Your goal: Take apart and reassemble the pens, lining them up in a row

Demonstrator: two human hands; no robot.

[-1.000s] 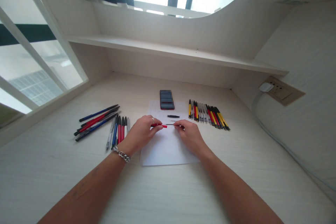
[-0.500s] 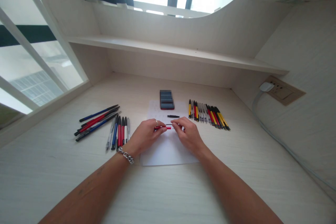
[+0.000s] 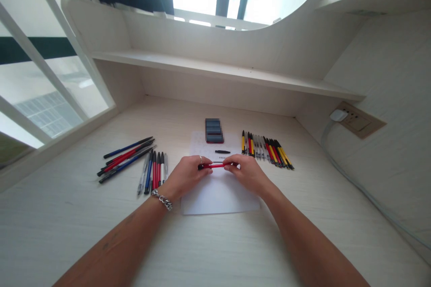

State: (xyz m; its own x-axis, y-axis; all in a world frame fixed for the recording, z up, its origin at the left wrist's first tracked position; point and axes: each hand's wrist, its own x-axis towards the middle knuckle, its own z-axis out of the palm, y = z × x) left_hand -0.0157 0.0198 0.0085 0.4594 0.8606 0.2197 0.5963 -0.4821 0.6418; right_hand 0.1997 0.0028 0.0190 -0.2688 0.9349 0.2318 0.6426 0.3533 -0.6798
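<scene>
A red pen barrel (image 3: pixel 217 166) lies level between my two hands, over the white paper (image 3: pixel 215 202). My left hand (image 3: pixel 188 173) pinches its left part, where a black end pokes out by the thumb. On the right end, the fingers of my right hand (image 3: pixel 248 174) are closed. Just behind the barrel runs a thin dark stick (image 3: pixel 217 162), perhaps a refill; which hand holds it I cannot tell. A small black pen part (image 3: pixel 222 151) rests on the paper beyond my fingers.
Left of the paper lie a pile of blue, red and black pens (image 3: pixel 128 157) and a row of pens (image 3: pixel 156 170). At right is a row of yellow, red and clear pens (image 3: pixel 266 148). A blurred dark box (image 3: pixel 214 130) sits behind the paper. A plugged cable (image 3: pixel 353 188) hangs right.
My right hand has come to the red barrel's right end and closed on it, where before it held the thin dark stick apart. The view has shifted slightly.
</scene>
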